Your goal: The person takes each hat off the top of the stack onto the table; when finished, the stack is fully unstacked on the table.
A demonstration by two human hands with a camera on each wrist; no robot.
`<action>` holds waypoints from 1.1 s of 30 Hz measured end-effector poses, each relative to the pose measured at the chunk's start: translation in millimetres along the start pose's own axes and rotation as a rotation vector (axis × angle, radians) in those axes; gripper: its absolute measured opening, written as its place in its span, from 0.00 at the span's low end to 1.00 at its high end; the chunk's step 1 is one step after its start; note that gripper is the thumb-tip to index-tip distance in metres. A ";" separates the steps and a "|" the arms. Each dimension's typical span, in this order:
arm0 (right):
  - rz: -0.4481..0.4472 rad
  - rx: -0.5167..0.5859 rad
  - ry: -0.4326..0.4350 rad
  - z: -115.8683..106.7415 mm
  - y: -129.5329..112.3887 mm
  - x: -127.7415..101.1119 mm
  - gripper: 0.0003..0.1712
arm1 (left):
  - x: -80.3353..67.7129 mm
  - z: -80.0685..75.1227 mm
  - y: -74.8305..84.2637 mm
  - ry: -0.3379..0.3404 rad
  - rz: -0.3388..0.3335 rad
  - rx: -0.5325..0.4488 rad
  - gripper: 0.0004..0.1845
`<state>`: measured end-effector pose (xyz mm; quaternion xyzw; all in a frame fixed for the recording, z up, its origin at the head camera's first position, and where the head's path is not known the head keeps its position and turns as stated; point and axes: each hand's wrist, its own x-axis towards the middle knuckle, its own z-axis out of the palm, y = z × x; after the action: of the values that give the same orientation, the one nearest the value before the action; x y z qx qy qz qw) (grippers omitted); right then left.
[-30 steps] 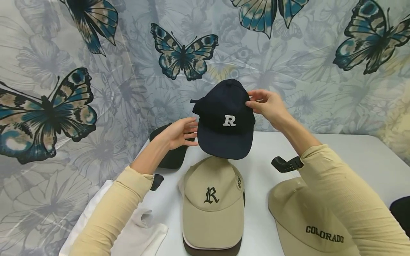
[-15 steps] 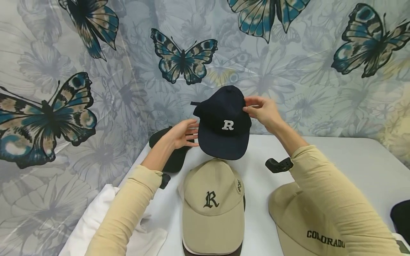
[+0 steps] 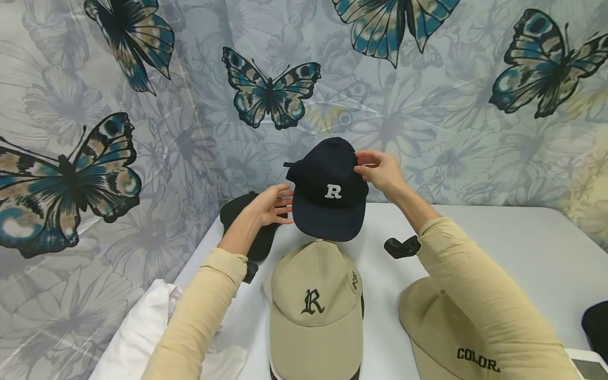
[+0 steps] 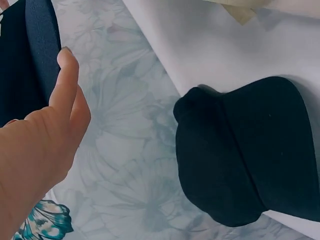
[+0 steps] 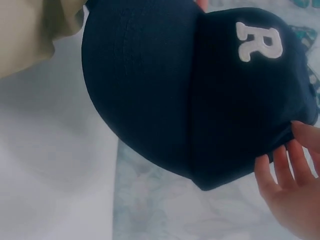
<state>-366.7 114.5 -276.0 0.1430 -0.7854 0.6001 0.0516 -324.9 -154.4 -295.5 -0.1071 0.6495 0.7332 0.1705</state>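
Raised above the far part of the white desk (image 3: 499, 237), a navy cap (image 3: 328, 190) with a white "R" on its front was held between both hands, its brim pointed toward the camera. The cap's crown was pinched at its right side by the curled fingers and thumb of the right hand (image 3: 380, 173); in the right wrist view, fingertips (image 5: 280, 170) were seen at the crown's edge. The left hand (image 3: 268, 205) was kept at the cap's left side with its fingers nearly straight and relaxed, the tips touching or almost touching the brim's edge; which of the two could not be told. A black cap (image 3: 247, 224) was lying on the desk just behind that hand, near the desk's edge. Nearer the person, a tan cap (image 3: 313, 311) marked with a black "R" was lying below the navy one, and a second tan cap (image 3: 442, 338) lettered "COLOR" was partly covered by the right sleeve. A butterfly-printed curtain (image 3: 142, 105) was hung behind the desk.
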 end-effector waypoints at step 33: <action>-0.026 0.012 0.009 25.7 43.0 22.3 0.22 | 40.5 -9.0 -27.6 0.083 -0.052 -0.125 0.28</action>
<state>-398.0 96.6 -317.3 0.1507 -0.7796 0.6046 0.0621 -352.0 -156.1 -337.3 -0.1648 0.6061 0.7624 0.1555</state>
